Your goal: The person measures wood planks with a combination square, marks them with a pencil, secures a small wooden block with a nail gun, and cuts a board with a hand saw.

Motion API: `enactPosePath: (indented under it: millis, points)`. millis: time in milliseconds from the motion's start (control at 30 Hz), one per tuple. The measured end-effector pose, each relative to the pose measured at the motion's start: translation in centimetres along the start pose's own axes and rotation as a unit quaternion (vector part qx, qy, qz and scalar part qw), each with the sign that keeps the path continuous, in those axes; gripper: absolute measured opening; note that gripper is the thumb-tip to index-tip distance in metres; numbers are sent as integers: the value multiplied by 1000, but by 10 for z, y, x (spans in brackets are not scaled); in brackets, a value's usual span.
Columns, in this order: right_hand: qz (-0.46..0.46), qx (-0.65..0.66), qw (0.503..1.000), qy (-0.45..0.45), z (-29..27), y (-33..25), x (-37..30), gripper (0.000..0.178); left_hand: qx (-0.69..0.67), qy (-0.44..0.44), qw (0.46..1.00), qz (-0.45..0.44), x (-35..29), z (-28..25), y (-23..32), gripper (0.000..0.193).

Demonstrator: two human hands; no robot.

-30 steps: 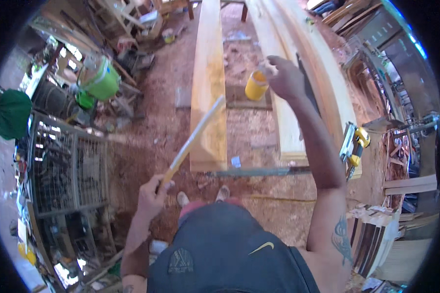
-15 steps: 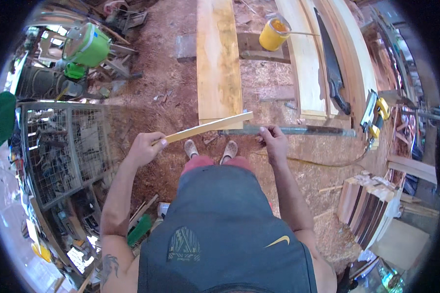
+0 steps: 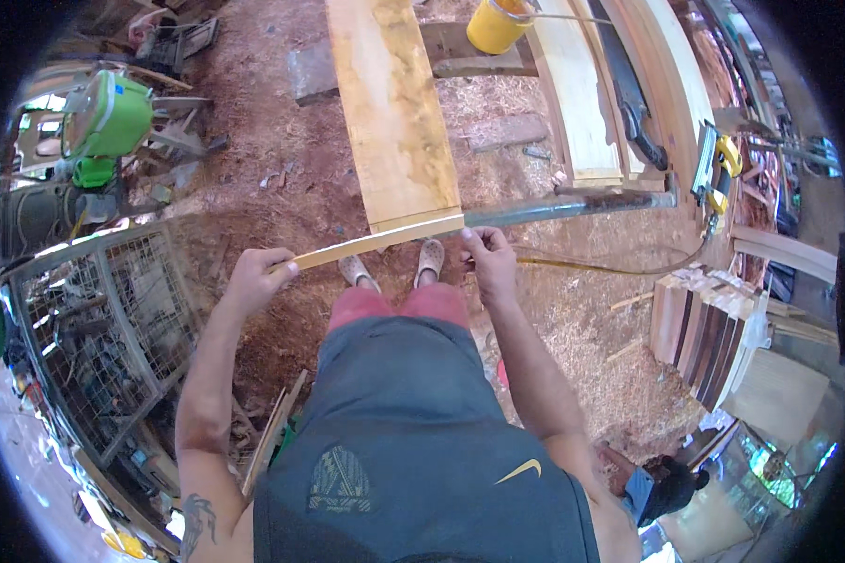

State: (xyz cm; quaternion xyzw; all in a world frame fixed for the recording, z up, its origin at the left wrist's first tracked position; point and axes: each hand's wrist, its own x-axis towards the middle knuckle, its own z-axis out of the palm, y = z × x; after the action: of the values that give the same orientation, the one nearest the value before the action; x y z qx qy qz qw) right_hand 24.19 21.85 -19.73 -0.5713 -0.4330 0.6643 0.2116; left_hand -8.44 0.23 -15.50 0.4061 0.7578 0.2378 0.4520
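Note:
My left hand (image 3: 261, 279) is closed on one end of a thin, narrow wooden strip (image 3: 371, 244), held slantwise in front of me. The strip's far right end reaches across the near end of a long, stained wooden board (image 3: 399, 122). Just beside that right end is my right hand (image 3: 490, 263), thumb and fingers drawn together in a pinch. Whether anything small is between those fingers I cannot make out.
Beyond my right hand lie a metal pipe (image 3: 591, 205), a hose (image 3: 591, 267), pale planks (image 3: 577, 122), a handsaw (image 3: 629, 94), a yellow-handled tool (image 3: 720, 174) and a yellow can (image 3: 498, 26). Stacked wood blocks (image 3: 699, 333) stand right; a wire-mesh frame (image 3: 103, 328) stands left. A person (image 3: 662, 488) shows lower right.
My right hand has come left, close to the strip's right end. The strip has shifted slightly left and lies nearer the board's end. The view has moved, and a person now shows lower right.

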Motion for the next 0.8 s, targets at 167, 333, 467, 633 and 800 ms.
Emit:
enactPosePath:
  millis: [167, 333, 467, 633, 800]
  points:
    - [-4, 31, 999, 8, 8, 0, 2, 22, -15, -10, 1000, -17, 9, 2, -10, 26]
    - [0, 10, 1000, 12, 7, 2, 9, 23, -13, -21, 999, -22, 14, 4, -14, 26]
    - [9, 7, 1000, 12, 7, 5, 12, 25, -41, -34, 998, -45, 16, 4, -13, 24]
    - [-30, 12, 999, 32, 5, 10, 10, 22, -56, -39, 996, -51, 14, 2, -18, 26]
    - [-334, -243, 910, 40, -2, 2, -18, 39, -180, 18, 977, -116, -10, -9, -3, 25]
